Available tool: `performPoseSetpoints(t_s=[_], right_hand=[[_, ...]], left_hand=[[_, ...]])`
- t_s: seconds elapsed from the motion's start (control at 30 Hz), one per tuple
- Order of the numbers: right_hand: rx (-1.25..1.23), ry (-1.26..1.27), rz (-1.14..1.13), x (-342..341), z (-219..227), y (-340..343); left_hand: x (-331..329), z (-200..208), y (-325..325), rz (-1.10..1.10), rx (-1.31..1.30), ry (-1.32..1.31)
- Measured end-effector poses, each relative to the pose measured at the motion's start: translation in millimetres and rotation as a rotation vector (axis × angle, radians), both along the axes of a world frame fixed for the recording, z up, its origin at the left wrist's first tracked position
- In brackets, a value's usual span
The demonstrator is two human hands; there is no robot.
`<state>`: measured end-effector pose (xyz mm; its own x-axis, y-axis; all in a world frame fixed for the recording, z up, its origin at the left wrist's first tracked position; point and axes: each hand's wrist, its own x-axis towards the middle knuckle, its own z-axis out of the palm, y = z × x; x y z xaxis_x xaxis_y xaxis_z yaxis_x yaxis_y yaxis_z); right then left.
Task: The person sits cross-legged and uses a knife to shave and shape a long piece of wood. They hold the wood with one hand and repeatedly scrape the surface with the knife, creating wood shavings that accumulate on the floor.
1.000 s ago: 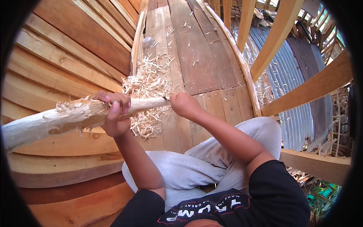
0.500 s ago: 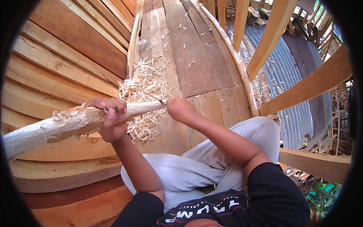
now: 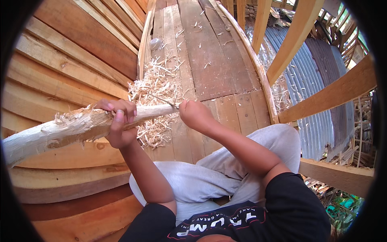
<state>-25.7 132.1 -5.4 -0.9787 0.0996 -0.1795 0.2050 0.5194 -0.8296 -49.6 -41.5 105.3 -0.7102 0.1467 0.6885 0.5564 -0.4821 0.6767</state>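
A pale, peeled wooden pole [image 3: 40, 139] slants in from the left edge, thick there and thinner toward its tip at my right hand. My left hand [image 3: 119, 121] is wrapped round the pole, thumb and fingers closed on it beside a rough patch of frayed fibres. My right hand [image 3: 195, 115] is a fist at the pole's thin end. From it a narrow knife blade [image 3: 163, 99] sticks out to the left and lies across the wood; the handle is hidden in the fist. Curled wood shavings [image 3: 155, 82] are heaped on the floor just beyond and beneath the pole.
Plank floor [image 3: 209, 60] stretches ahead, with a small clear cup [image 3: 156, 43] at its left side. Overlapping wall boards [image 3: 60, 78] rise on the left. On the right stand a rail [image 3: 248, 46], slanted posts [image 3: 296, 34] and corrugated metal sheets [image 3: 308, 84]. My bent legs [image 3: 250, 161] are below.
More of the knife blade shows, tilted up across the pole near its tip. My left hand keeps the same hold, and the whole view has shifted slightly.
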Motion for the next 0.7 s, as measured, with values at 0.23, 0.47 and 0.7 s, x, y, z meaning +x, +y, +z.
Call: performPoseSetpoints(t_s=[0.23, 0.47, 0.7], right_hand=[[0.031, -0.031, -0.004, -22.3, -31.2, 8.4], [0.062, 0.014, 0.117, 12.1, 42.5, -3.6], [0.073, -0.051, -0.019, -13.1, -27.0, 2.8]], left_hand=[[-0.1, 2.7, 9.8, -0.004, -0.016, -0.012], [-1.8, -2.0, -12.4, -0.059, -0.026, 0.031], [-5.1, 1.7, 1.2, 0.012, -0.002, 0.0]])
